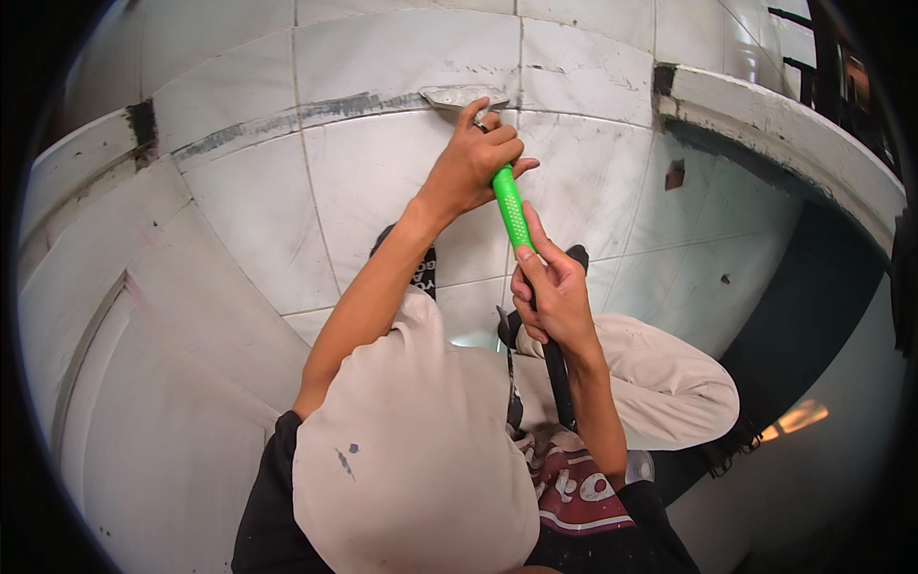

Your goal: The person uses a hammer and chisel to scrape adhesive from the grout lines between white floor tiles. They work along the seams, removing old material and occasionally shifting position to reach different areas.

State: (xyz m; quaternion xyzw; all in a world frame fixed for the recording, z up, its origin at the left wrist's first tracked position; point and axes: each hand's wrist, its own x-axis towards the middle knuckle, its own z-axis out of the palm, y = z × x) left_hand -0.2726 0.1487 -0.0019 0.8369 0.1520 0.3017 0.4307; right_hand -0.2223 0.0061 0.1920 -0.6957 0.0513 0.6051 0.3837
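A long-handled floor scraper with a pale metal head rests on the white tiles, its edge by a grout line. My left hand is at the top of its bright green grip, close behind the head, fingers curled around it; a ring shows on one finger. Lower down, my right hand holds the tool where green meets black, thumb along the shaft. The black shaft runs down towards my body. Left of the scraper head, a smeared grey strip lies along the tile joint.
A raised whitish ledge curves along the right, with dark metalwork beyond it. At the left stand another ledge and a white panelled surface. A tile at right has a small broken hole. My bent knees are close below.
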